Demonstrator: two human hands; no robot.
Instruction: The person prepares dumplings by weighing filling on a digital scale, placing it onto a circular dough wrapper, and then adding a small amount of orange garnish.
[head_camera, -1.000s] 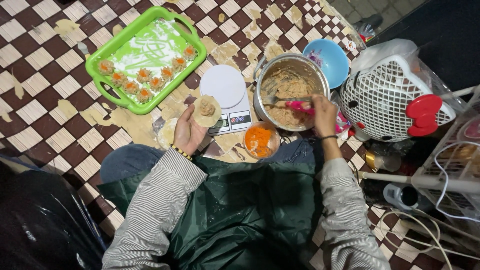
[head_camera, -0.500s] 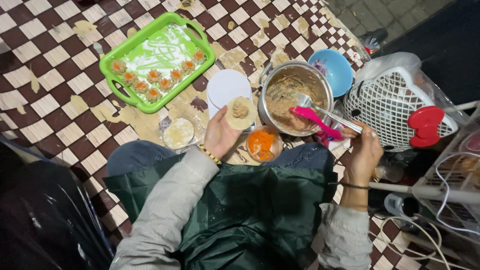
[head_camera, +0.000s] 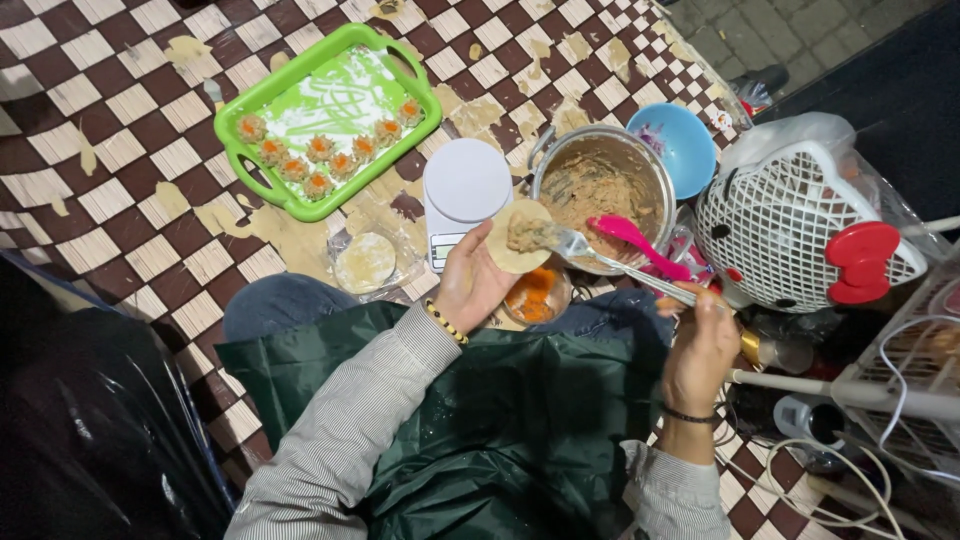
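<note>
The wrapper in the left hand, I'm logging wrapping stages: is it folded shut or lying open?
Open. The wrapper lies flat on the left hand, filling exposed, fork tines resting on it.

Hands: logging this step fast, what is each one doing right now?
Left hand: open, cupping a round wrapper with filling.
Right hand: closed on a fork touching the filling.
</note>
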